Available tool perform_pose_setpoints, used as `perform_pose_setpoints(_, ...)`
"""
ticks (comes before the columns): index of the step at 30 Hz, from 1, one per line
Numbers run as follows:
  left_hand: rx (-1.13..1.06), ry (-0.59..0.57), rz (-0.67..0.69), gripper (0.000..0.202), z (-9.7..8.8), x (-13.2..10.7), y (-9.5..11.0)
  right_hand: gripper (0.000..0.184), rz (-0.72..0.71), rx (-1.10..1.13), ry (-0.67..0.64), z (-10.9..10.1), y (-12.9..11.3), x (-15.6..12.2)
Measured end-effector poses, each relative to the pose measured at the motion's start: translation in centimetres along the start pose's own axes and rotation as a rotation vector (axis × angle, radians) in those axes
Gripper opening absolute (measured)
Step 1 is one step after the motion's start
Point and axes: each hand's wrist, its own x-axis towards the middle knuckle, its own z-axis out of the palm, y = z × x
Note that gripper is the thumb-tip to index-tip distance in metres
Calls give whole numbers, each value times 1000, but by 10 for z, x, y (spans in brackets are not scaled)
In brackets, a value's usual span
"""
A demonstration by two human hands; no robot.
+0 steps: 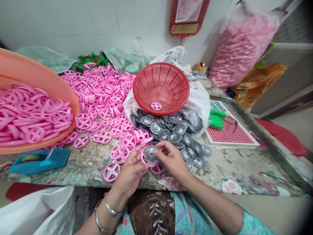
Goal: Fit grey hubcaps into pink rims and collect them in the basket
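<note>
Close to the table's front edge, my left hand (132,169) is closed on a pink plastic wheel (143,158), mostly hidden by fingers and a disc. My right hand (171,158) pinches that round grey plastic disc (150,154), which looks like a hubcap, between thumb and fingers. The disc lies against the front of the pink wheel; whether it is seated in it I cannot tell. Loose pink spoked wheels (111,171) lie around my left hand. Several grey discs (188,153) spill out of a white bag (201,94) just beyond my right hand.
A red basket (161,70) with one pink wheel rests on the bag. An orange tub (74,98) of pink parts stands left, near a blue tape dispenser (55,161). At right are a stack of sticker sheets (227,130) and a green piece (217,119).
</note>
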Motion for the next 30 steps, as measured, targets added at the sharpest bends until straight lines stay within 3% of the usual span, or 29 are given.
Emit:
perform_pose_setpoints(6,-77,-19,28,31,-1,3,-1,17,-414,-397,-56,-3,0,-8)
perform_pose_setpoints(10,-61,0,98,22,2,6,2,23,-345,-359,-154,-6,-6,0)
perform_pose_setpoints(16,188,27,156,21,3,9,3,17,-344,-396,-235,-9,-14,6)
perform_pose_setpoints(21,308,126,178,30,-3,11,0,17,-125,-183,-305,-8,-7,20)
perform_pose_setpoints(23,366,187,200,44,-9,9,4,23,-50,-83,-259,-13,-9,40)
perform_pose_setpoints(25,434,248,267,55,-18,3,12,31,-13,19,-108,-23,-15,65)
perform_pose_setpoints(28,606,354,361,50,-37,-10,28,40,-37,197,79,-39,-27,98)
perform_pose_setpoints(30,731,440,398,45,-54,-20,37,47,-119,176,168,-46,-29,108)
